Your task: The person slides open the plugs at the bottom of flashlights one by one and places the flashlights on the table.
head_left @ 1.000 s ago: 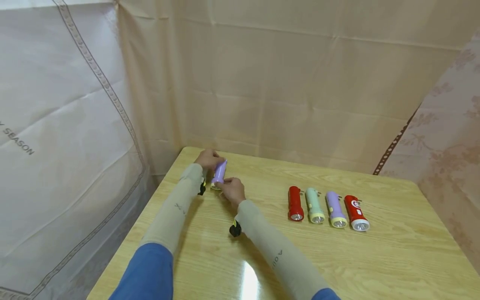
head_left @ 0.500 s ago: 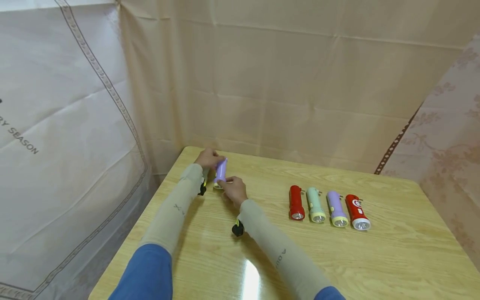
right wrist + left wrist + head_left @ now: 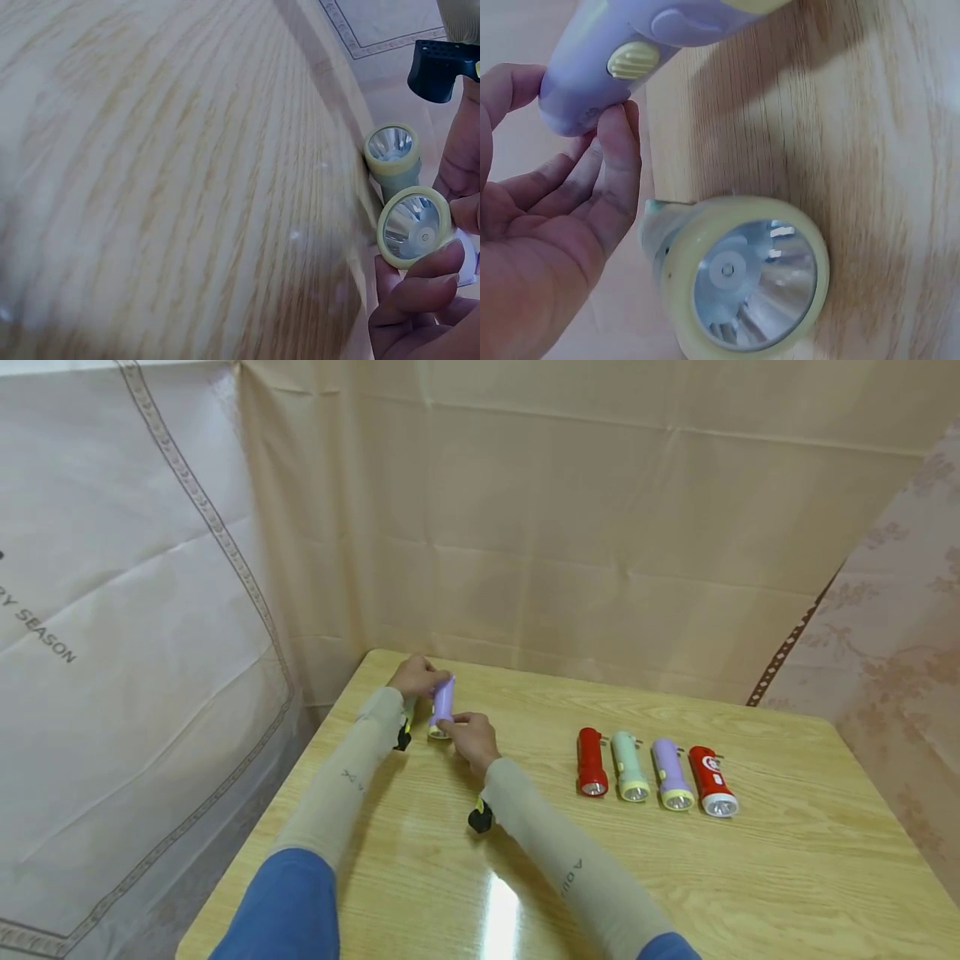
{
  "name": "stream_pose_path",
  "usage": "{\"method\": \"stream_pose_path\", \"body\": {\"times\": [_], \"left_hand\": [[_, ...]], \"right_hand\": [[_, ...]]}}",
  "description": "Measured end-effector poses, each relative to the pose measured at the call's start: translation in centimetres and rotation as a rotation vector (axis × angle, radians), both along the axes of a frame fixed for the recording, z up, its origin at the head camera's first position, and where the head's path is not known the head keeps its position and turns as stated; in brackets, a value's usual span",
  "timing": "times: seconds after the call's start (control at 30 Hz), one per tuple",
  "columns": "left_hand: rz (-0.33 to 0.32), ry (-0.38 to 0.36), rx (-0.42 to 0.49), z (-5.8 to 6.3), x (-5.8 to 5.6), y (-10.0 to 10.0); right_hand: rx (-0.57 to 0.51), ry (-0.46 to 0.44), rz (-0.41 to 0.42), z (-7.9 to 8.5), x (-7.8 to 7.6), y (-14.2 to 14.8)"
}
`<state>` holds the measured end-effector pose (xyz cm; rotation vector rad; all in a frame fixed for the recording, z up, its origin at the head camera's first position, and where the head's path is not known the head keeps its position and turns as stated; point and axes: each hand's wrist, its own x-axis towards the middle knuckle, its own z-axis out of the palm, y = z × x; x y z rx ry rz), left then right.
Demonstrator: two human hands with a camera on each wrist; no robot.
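Purple flashlight — left hand pinches its tail, right hand its head

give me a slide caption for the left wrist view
The left grip pinches a purple flashlight by its tail end, near a yellow-rimmed second flashlight facing the camera.

Creased beige cloth fills the upper centre; white cloth, left; floral cloth, right; wood-grain table below, glare at bottom centre.
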<state>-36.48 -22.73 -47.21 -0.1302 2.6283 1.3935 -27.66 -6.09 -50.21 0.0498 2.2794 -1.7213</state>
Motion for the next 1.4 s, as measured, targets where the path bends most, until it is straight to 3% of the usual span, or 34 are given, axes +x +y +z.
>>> {"method": "stream_pose_path", "body": {"times": [0.23, 0.57, 1.0, 1.4], "left_hand": [[0.002, -0.023, 0.162, 0.1, 0.4, 0.4], [-0.017, -0.057, 0.284, 0.2, 0.5, 0.7], [0.006, -0.058, 0.335, 0.3, 1.8, 1.0], [-0.054, -0.011, 0.368, 0.5, 3.9, 2.5]], "right_hand": [[0.046, 0.043, 0.009, -0.2, -0.1, 0.9], [0.038, 0.067, 0.031, 0.0, 0.2, 2.1], [-0.005, 0.045, 0.094, 0.4, 0.9, 3.3], [0.025, 0.044, 0.113, 0.6, 1.8, 5.3]]}}
